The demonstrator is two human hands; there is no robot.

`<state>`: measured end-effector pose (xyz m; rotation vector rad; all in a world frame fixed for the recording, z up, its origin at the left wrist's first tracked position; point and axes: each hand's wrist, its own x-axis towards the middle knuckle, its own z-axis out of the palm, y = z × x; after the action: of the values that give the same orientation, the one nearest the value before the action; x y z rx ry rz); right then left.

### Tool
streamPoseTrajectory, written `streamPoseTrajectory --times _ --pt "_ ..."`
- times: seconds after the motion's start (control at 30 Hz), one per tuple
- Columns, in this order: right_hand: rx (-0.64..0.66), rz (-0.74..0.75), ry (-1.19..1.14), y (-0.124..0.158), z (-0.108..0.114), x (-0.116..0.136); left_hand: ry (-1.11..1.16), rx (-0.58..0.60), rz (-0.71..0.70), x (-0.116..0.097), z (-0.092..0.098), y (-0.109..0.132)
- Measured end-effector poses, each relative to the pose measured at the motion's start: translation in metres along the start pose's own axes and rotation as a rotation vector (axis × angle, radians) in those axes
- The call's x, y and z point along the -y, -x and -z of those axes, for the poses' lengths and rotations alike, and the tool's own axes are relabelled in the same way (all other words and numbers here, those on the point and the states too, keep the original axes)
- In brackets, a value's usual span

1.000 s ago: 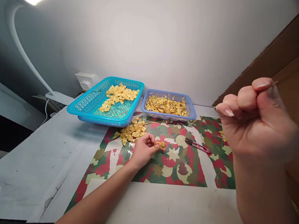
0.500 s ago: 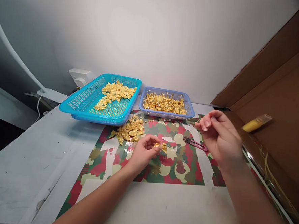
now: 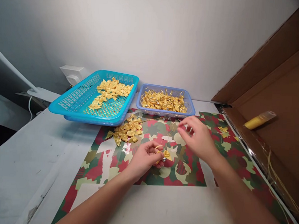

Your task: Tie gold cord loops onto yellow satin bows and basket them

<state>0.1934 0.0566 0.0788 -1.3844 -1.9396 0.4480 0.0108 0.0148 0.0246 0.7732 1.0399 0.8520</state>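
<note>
My left hand [image 3: 146, 155] is closed in a pinch on a yellow ribbon bow [image 3: 167, 155]. A small silver bell [image 3: 164, 159] sits against the bow, and thin gold cord [image 3: 167, 141] rises from it in a loose curve. Over the mat, to the right of that cord, my right hand [image 3: 197, 137] hovers with thumb and forefinger a little apart. Nothing shows between its fingertips. Left of my left hand lies a pile of yellow bows [image 3: 128, 130].
A turquoise basket [image 3: 61, 105] with bows stands back left, beside a lilac basket [image 3: 164, 112] of corded bows. Small bells [image 3: 166, 118] lie before it on the patterned mat [image 3: 145, 179]. At right are a loose bow [image 3: 223, 130], a cardboard wall [image 3: 288, 83] and a yellow-filled tube [image 3: 260, 120].
My right hand has come left and lower, its pinch loosened. The bow in my left hand has turned, and a bell now shows. The pink clip on the mat is no longer visible.
</note>
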Motion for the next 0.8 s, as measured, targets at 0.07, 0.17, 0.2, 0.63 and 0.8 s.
streamPoseTrajectory --times 0.07,0.17,0.2,0.63,0.8 --pt "0.144 0.049 -0.037 0.023 -0.003 0.014 -0.005 -0.003 -0.022 0.001 -0.001 0.001" --pt "0.263 0.133 0.113 0.054 -0.016 0.029 -0.029 -0.037 -0.069 0.003 -0.004 0.004" --pt "0.231 0.142 0.224 0.061 -0.021 0.031 -0.043 -0.051 -0.081 0.004 -0.005 0.004" --pt "0.254 -0.209 0.069 0.058 -0.042 0.022 -0.151 -0.004 -0.061 0.012 -0.005 0.006" --pt "0.198 -0.243 -0.313 0.056 -0.038 0.022 -0.050 -0.029 -0.052 0.009 -0.003 0.004"
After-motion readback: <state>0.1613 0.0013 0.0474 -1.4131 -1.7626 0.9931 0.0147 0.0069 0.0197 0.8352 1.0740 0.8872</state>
